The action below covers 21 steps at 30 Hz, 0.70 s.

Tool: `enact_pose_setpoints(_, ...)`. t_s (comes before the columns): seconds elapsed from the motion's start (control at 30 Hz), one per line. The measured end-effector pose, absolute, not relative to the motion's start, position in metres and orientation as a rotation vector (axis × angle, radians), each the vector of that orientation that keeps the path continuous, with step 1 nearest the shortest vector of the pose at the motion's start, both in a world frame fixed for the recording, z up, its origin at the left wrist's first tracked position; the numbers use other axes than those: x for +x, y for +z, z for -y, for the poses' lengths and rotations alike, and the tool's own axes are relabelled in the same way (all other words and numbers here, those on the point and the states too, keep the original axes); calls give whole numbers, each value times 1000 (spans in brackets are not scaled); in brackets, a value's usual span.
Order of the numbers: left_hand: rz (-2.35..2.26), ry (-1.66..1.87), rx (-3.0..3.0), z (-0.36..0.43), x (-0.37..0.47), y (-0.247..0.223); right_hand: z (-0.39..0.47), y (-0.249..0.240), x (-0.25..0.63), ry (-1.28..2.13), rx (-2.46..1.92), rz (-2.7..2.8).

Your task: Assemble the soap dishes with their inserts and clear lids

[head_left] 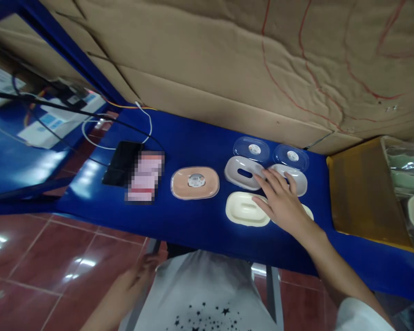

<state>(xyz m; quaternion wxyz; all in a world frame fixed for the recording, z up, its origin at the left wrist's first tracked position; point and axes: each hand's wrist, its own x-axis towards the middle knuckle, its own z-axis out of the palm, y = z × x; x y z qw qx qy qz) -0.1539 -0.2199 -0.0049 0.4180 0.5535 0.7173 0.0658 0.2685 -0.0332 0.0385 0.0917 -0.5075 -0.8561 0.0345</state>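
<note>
The fingers (267,188) of the right hand (288,209) are stretched and apart, with the thumb well away from the others. They lie over the neighbouring rims of two pale grey dishes; if the tips press on them, I cannot tell. The hand is palm down, and its forearm comes from five o'clock, out of a white sleeve (357,315).

Counting from this hand, the first grey dish (232,174) is at ten o'clock and the second grey dish (301,184) at twelve, partly covered by the fingers. One cream dish (238,215) is at nine, just beside the thumb; another cream dish (309,212) shows at three, mostly hidden by the hand. Two clear lids (241,146) with round labels lie farther, at eleven and twelve.

The left hand (143,271) hangs lower than the desk (193,230), at eight o'clock, blurred; I cannot tell how its fingers stand. Well apart, at nine, lies a peach-coloured box (178,185). An open carton (362,191) stands at three.
</note>
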Motion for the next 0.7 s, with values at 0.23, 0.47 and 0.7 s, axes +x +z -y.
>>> enact_pose_setpoints(0.23,-1241,691,2204,110,-58,32,0,18,254,95,-1568,2562)
enact_pose_setpoints(0.47,-966,636,2460,64,18,-11,-17,21,264,260,-1568,2529)
enact_pose_setpoints(0.7,-1029,833,2317,56,-3,-24,-6,32,280,359,-1503,2400)
